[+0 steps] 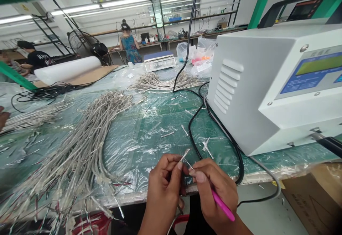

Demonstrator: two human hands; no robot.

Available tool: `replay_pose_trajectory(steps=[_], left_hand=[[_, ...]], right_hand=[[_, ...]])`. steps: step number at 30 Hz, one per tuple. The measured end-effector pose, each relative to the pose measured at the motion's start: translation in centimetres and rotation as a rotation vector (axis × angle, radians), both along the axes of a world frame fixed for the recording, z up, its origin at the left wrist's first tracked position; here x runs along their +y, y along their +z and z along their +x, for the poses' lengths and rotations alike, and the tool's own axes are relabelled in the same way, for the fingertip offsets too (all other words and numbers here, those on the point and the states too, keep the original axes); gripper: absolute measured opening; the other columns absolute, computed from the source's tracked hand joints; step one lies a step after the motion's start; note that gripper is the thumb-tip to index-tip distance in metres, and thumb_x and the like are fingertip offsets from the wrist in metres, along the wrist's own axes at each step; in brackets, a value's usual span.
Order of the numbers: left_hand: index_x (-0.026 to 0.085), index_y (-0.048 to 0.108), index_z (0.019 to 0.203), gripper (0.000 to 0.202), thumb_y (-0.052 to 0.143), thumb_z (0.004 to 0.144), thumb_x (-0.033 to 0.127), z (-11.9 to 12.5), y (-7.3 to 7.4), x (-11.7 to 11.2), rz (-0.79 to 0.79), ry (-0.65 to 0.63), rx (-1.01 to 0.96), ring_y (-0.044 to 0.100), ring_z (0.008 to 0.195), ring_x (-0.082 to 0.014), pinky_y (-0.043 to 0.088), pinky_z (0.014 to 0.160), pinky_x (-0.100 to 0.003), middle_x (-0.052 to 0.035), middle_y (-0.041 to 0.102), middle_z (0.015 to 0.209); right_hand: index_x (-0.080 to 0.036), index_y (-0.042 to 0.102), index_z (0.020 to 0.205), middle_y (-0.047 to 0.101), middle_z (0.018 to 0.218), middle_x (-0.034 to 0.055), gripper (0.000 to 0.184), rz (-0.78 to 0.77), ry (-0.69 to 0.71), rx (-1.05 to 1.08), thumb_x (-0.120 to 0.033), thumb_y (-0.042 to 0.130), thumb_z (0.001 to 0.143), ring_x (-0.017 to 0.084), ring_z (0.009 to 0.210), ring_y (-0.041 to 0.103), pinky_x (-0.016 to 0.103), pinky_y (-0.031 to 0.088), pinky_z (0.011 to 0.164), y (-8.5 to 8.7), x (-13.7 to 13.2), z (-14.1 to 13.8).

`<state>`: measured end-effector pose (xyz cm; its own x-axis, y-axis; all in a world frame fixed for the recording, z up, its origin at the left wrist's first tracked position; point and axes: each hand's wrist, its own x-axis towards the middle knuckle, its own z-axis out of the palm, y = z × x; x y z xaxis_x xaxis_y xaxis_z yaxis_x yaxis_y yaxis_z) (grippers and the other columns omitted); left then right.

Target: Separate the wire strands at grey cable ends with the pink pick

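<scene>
Head view: your left hand [163, 182] pinches the thin silver braided wire tip [185, 154] between its fingertips at the green plastic-covered table [160, 121] edge; your right hand [215, 188], touching it, grips a slim pink plastic tool [223, 205].

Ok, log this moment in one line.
left hand: pinches thin silver wire | right hand: holds pink-handled tool | nearby: grey braided cable bundle, white machine box

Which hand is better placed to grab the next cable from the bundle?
Left, probably. The left hand sits nearer the cable bundle; the right hand is farther off and holds a pink tool. Both pinch a silvery piece, so the left must let go first.
</scene>
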<state>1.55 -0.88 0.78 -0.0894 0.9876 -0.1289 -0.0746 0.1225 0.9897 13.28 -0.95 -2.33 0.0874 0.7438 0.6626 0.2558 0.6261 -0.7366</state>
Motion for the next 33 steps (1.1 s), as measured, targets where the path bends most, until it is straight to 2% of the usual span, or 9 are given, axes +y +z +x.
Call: replay_pose_trajectory(steps=[9, 15, 22, 33], left_hand=[[0.017, 0.060, 0.093, 0.021, 0.066, 0.086, 0.036, 0.15, 0.24, 0.05, -0.011, 0.007, -0.014, 0.047, 0.043, -0.0052, 0.042, 0.041, -0.014, 0.0028, 0.061, 0.066], [0.018, 0.060, 0.090, 0.021, 0.066, 0.086, 0.037, 0.14, 0.10, 0.04, 0.005, 0.001, -0.010, 0.046, 0.042, -0.0049, 0.041, 0.040, -0.014, 0.0031, 0.061, 0.065], [0.018, 0.060, 0.092, 0.021, 0.065, 0.087, 0.037, -0.02, -0.15, 0.09, 0.013, -0.006, 0.031, 0.047, 0.042, -0.0053, 0.043, 0.042, -0.015, 0.0034, 0.062, 0.064], [0.017, 0.059, 0.091, 0.021, 0.065, 0.087, 0.037, 0.08, 0.05, 0.05, 0.020, -0.001, 0.017, 0.046, 0.041, -0.0063, 0.038, 0.036, -0.014, 0.0029, 0.060, 0.063]], right_hand=[[-0.016, 0.063, 0.088, 0.063, 0.082, 0.0042, 0.020, 0.005, -0.019, 0.001, -0.006, 0.046, 0.092, 0.013, 0.072, 0.061, 0.024, 0.049, 0.062, -0.23, -0.16, 0.15], [-0.015, 0.062, 0.086, 0.063, 0.077, 0.0044, 0.021, 0.065, 0.000, -0.017, -0.004, 0.045, 0.091, 0.014, 0.073, 0.062, 0.024, 0.050, 0.063, 0.36, 0.09, 0.24], [-0.015, 0.063, 0.087, 0.063, 0.079, 0.0046, 0.021, 0.020, -0.006, -0.025, -0.005, 0.046, 0.092, 0.013, 0.070, 0.062, 0.024, 0.049, 0.061, 0.36, 0.06, 0.17], [-0.016, 0.062, 0.086, 0.063, 0.079, 0.0037, 0.020, 0.015, -0.019, 0.004, -0.006, 0.046, 0.093, 0.012, 0.070, 0.061, 0.023, 0.048, 0.060, 0.11, 0.03, 0.04]])
